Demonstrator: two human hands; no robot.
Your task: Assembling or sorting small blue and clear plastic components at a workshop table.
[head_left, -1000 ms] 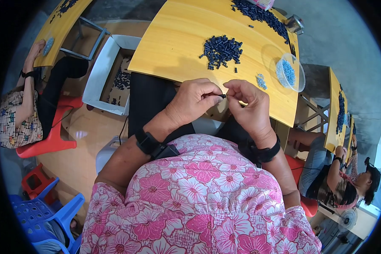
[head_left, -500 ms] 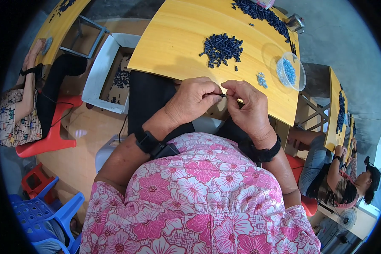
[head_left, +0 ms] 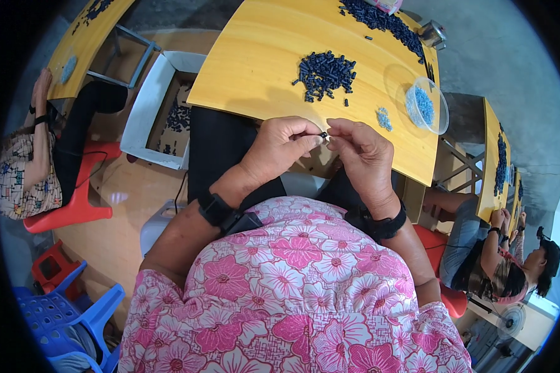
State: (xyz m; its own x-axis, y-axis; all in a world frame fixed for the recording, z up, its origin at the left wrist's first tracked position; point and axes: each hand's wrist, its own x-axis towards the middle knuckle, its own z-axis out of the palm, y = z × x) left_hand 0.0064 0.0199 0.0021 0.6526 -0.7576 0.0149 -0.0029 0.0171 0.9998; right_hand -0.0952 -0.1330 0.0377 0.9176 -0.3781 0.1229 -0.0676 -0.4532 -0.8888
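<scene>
Just off the near edge of the yellow table (head_left: 249, 56), my left hand (head_left: 279, 149) pinches a small black cylindrical piece (head_left: 323, 135) between thumb and forefinger. My right hand (head_left: 366, 152) is closed at the fingertips right beside the end of that piece. Whatever those fingertips hold is too small to make out. Beyond my hands a heap of similar black pieces (head_left: 325, 73) lies on the table. To its right is a little pile of tiny light-blue pieces (head_left: 384, 119), next to a clear plastic bowl (head_left: 442, 112) with more of them inside.
More black pieces (head_left: 382, 22) line the far right edge, near a metal cup (head_left: 433, 34). Left of my legs, a white-walled box (head_left: 144, 102) on the floor holds black pieces. People sit at other tables on both sides. A blue plastic chair (head_left: 50, 311) stands lower left.
The black piece has turned so its end shows more, and my right fingertips have come closer to it. The person at the left has drawn a hand back from the blue pieces.
</scene>
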